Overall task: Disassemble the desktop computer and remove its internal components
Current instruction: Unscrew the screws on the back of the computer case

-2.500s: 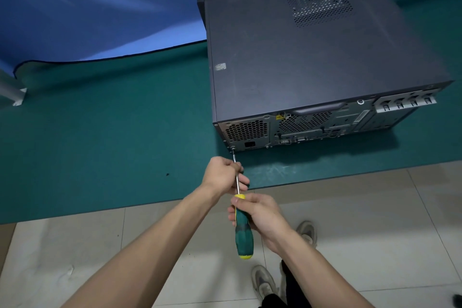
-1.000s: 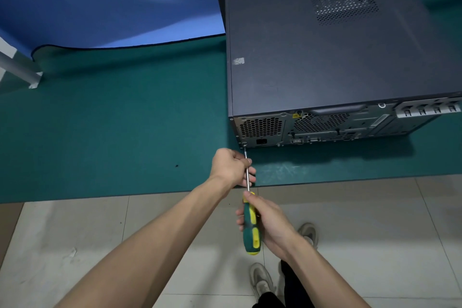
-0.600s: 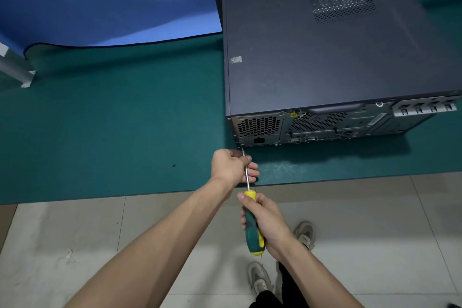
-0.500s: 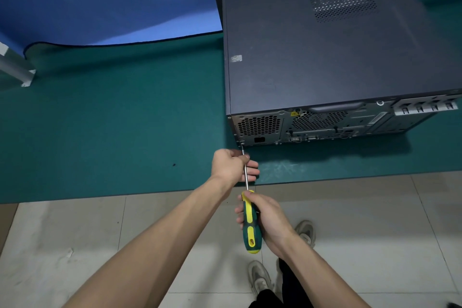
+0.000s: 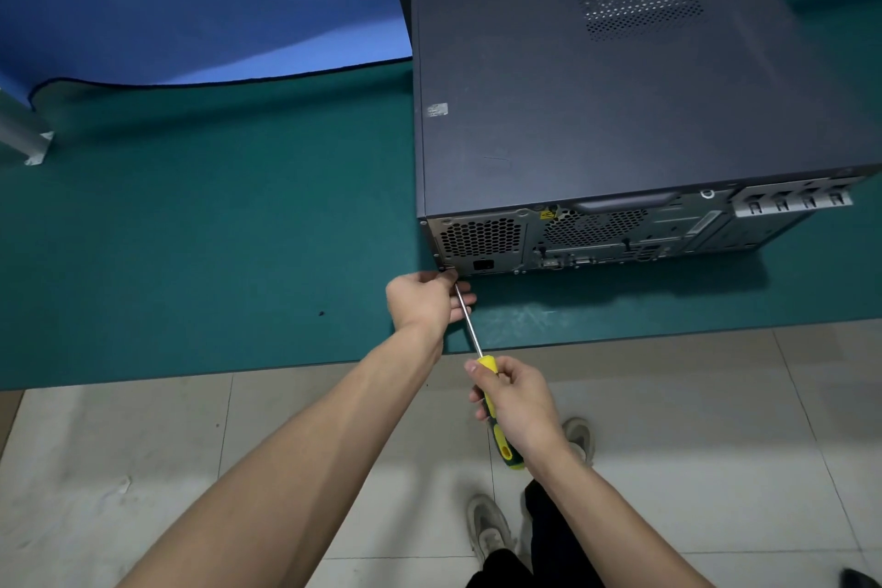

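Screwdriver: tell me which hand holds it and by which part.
The right hand grips the screwdriver by its yellow-green handle; the left hand pinches its metal shaft near the tip.

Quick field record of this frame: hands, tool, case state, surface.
left hand: fingers around the screwdriver shaft near the tip, steadying it
right hand: grips the handle
screwdriver: green and yellow handle, tip at the lower left corner of the case's rear panel
computer case: lying on its side, side panel on, rear facing the person
screw: too small to tell
surface: green mat, over tiled floor
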Demonstrator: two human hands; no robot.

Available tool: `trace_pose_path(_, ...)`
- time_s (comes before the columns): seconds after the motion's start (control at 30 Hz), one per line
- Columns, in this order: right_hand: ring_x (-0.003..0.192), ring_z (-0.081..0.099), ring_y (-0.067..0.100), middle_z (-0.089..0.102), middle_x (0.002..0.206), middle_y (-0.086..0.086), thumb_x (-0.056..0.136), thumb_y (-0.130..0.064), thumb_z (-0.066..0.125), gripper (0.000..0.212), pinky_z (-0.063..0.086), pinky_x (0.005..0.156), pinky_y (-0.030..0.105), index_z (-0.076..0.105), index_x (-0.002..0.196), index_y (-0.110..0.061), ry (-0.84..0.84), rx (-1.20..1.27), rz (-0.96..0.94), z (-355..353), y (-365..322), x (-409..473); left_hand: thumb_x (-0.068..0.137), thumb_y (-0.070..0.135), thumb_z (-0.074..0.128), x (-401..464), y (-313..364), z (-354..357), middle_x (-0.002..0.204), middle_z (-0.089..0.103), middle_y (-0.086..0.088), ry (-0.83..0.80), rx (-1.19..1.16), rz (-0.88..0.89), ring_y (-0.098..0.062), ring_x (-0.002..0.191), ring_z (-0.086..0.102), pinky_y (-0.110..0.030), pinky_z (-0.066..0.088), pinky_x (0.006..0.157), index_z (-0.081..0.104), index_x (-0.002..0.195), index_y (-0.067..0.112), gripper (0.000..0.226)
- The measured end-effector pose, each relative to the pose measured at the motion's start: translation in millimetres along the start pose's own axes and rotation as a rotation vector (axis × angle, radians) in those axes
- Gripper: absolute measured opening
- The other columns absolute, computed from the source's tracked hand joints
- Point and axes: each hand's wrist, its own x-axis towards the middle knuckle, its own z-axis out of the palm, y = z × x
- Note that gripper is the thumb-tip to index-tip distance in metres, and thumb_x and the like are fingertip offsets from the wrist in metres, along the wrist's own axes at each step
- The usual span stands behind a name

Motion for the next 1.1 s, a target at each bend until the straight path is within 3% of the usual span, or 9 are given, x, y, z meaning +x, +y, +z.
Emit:
trace_pose_path(0.1,0.048,0.05,0.012,0.059,0.06,-0.002,0.087,-0.022,0.065,0.015,0.041,0.05,0.02,0.059,0.075,-0.015,0.069,-0.133,-0.044,-6,1,5,0.092,0.001,0.054,-2,0,1,0.075,0.067,-0.015,-0.01,-0.074,-0.045,-0.021,0.055,0.067,-0.031,0.057,0.056,0.055,0.095,-0.003,0.005)
trace_pose_path(0.2,0.063,0.056,0.021,0.062,0.071,-0.002,0.083,-0.023,0.063,0.007,0.043,0.063,0.029,0.059,0.079,-0.021,0.098,-0.346,-0.064,-18,0,10,0.091,0.002,0.054,-3,0,1,0.076,0.068,-0.016,-0.013,-0.116,-0.065,-0.023,0.057,0.068,-0.031,0.058,0.057,0.056,0.095,-0.005,0.008)
trace_pose_path(0.3,0.059,0.048,0.02,0.052,0.061,-0.005,0.081,-0.023,0.057,0.015,0.036,0.056,0.031,0.048,0.07,-0.02,0.133,-0.545,-0.093,-29,-6,11,0.089,0.002,0.055,-4,3,-3,0.084,0.07,-0.021,-0.008,-0.123,-0.063,-0.025,0.064,0.071,-0.033,0.06,0.06,0.059,0.1,-0.009,0.016)
trace_pose_path(0.43,0.05,0.04,0.017,0.043,0.05,-0.004,0.077,-0.022,0.058,0.026,0.03,0.048,0.03,0.039,0.061,-0.016,0.192,-0.574,-0.176,-38,-26,5,0.089,0.003,0.056,-14,11,-16,0.083,0.07,-0.019,-0.029,-0.052,0.008,-0.02,0.063,0.071,-0.029,0.059,0.057,0.059,0.095,-0.004,0.011)
trace_pose_path(0.63,0.049,0.036,0.013,0.04,0.047,-0.007,0.079,-0.03,0.066,0.034,0.029,0.049,0.029,0.042,0.06,-0.014,0.129,-0.515,-0.395,-37,-77,-26,0.087,0.0,0.057,-60,36,-36,0.067,0.07,-0.01,-0.177,0.239,0.329,-0.019,0.059,0.068,-0.033,0.057,0.058,0.062,0.075,0.005,0.014)
trace_pose_path(0.73,0.046,0.037,0.007,0.046,0.046,-0.011,0.08,-0.029,0.067,0.024,0.031,0.048,0.026,0.054,0.066,-0.016,0.093,-0.372,-0.505,-30,-114,-52,0.084,0.005,0.063,-92,62,-43,0.064,0.07,-0.006,-0.266,0.357,0.553,-0.018,0.061,0.068,-0.035,0.056,0.06,0.063,0.072,0.014,0.015)
trace_pose_path(0.83,0.043,0.039,0.012,0.046,0.044,-0.008,0.084,-0.02,0.064,0.016,0.035,0.044,0.024,0.059,0.07,-0.015,0.026,-0.182,-0.589,-27,-150,-86,0.082,0.015,0.065,-124,91,-49,0.066,0.07,0.001,-0.3,0.433,0.76,-0.017,0.065,0.068,-0.039,0.057,0.066,0.065,0.073,0.021,0.011)
trace_pose_path(1.1,0.043,0.043,0.015,0.047,0.047,0.001,0.086,-0.019,0.067,0.013,0.039,0.045,0.027,0.066,0.075,-0.012,0.005,-0.067,-0.792,-43,-216,-169,0.085,0.016,0.067,-196,155,-63,0.073,0.068,0.011,-0.291,0.589,1.335,-0.002,0.065,0.063,-0.022,0.053,0.065,0.067,0.086,0.016,0.001)
